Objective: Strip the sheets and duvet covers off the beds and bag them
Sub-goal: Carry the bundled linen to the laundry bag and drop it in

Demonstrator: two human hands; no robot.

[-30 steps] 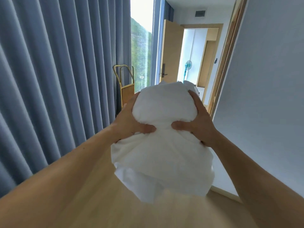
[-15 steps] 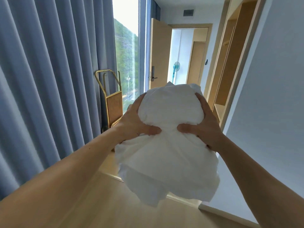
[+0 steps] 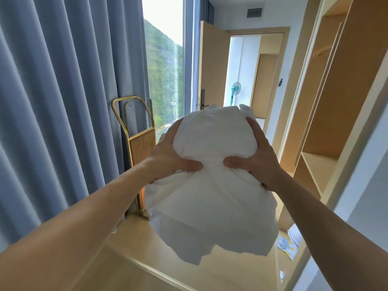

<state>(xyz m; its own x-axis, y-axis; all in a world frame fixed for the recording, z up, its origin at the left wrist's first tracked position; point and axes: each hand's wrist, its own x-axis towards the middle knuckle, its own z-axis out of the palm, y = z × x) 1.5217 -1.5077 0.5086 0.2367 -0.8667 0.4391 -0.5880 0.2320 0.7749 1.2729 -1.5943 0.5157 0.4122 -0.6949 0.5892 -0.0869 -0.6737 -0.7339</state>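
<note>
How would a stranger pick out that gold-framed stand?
Find the long blue-grey pleated curtains on the left. At their window-side edge stands the gold tubular metal stand with a wooden panel. Only it has a shiny looped frame.

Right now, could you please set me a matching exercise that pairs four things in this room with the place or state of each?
Things:
1. linen
2. curtain
3. door
4. fan

Places or states:
A. swung open
B. gripped by the left hand and right hand
C. standing beyond the doorway
D. hanging in folds on the left, beside the window

Pairs: 1-B, 2-D, 3-A, 4-C
</note>
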